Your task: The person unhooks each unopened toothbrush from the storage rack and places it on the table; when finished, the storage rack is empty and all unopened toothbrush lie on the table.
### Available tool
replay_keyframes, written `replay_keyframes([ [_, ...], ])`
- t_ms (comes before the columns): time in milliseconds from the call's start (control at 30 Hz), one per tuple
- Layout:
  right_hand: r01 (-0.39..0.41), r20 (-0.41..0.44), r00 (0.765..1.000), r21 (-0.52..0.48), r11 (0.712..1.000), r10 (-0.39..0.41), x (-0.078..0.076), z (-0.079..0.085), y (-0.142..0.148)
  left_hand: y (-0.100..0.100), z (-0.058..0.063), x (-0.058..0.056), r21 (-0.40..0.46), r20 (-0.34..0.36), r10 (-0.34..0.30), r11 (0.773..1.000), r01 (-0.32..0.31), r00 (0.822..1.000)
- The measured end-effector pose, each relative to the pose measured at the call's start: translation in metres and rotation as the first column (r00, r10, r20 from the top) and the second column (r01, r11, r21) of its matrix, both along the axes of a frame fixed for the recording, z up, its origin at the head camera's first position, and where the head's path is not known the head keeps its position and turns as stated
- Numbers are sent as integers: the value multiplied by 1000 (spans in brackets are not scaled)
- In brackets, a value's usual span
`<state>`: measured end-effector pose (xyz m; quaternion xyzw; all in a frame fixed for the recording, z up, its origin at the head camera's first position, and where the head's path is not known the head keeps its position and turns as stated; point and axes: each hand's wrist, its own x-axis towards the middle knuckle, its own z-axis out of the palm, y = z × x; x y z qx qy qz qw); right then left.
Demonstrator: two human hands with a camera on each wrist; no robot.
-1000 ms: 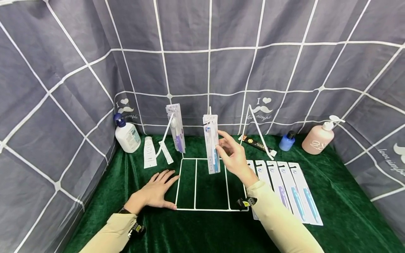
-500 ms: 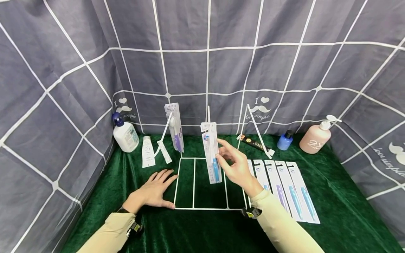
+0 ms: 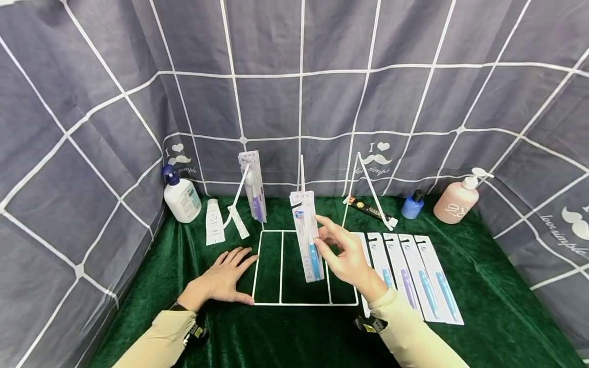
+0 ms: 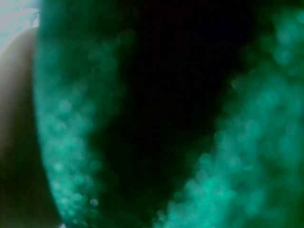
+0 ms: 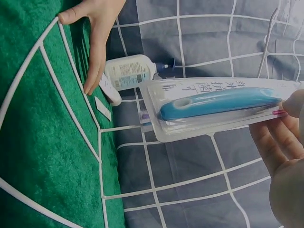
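Note:
My right hand [image 3: 342,253] pinches a packaged toothbrush [image 3: 301,227] by its right edge, between thumb and fingers. Its handle is blue, plainly seen in the right wrist view, where the clear blister pack [image 5: 218,102] points away from the fingers. The pack stands nearly upright over a white wire rack [image 3: 306,304], in front of its middle prong [image 3: 301,171]. Flat on the green cloth, with fingers spread, my left hand [image 3: 222,278] lies at the rack's left side, thumb tip at the front corner. Purple-handled toothbrush packs [image 3: 253,186] hang at the rack's left prong. The left wrist view shows only blurred cloth and shadow.
Several packaged toothbrushes [image 3: 425,278] lie in a row right of the rack. Behind are a white pump bottle [image 3: 183,202], a white tube [image 3: 214,222], a black tube [image 3: 370,211], a blue bottle [image 3: 412,205] and a pink pump bottle [image 3: 455,204]. A grey curtain [image 3: 294,102] encloses the back.
My right hand has brought the packaged toothbrush lower and toward me, away from the middle prong. The left hand stays in place on the cloth.

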<state>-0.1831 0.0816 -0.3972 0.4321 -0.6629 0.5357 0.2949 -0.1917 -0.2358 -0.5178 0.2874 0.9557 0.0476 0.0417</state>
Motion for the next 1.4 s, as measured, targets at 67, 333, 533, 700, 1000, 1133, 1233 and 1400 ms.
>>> replay_keyframes([
  [67, -1, -12, 1000, 5, 1000, 1, 4, 1, 1, 0, 0, 0, -1, 1, -1, 1000, 1, 1000],
  [333, 0, -62, 998, 10, 1000, 0, 18, 3, 3, 0, 1, 1, -1, -11, -4, 1000, 4, 1000],
  [533, -10, -90, 996, 13, 1000, 11, 27, 5, 5, 1, 2, 2, 1, -14, -11, 1000, 11, 1000],
  [700, -2, -123, 992, 25, 1000, 5, 33, 7, 7, 1, 4, 2, -1, -20, -9, 1000, 9, 1000],
  [1000, -54, -133, 989, 29, 998, 57, 44, 9, 9, 1, 2, 1, -16, 15, 11, 1000, -11, 1000],
  [1133, -69, -162, 984, 27, 997, 72, 48, 11, 10, 1, 2, 1, -17, 15, 13, 1000, -12, 1000],
  [1233, -79, -194, 978, 21, 997, 81, 50, 14, 10, 2, 3, 2, -12, 15, 11, 1000, -11, 1000],
  [1400, -84, -206, 975, 24, 996, 87, 55, 20, 13, 2, 4, 3, 1, -3, -2, 1000, 2, 1000],
])
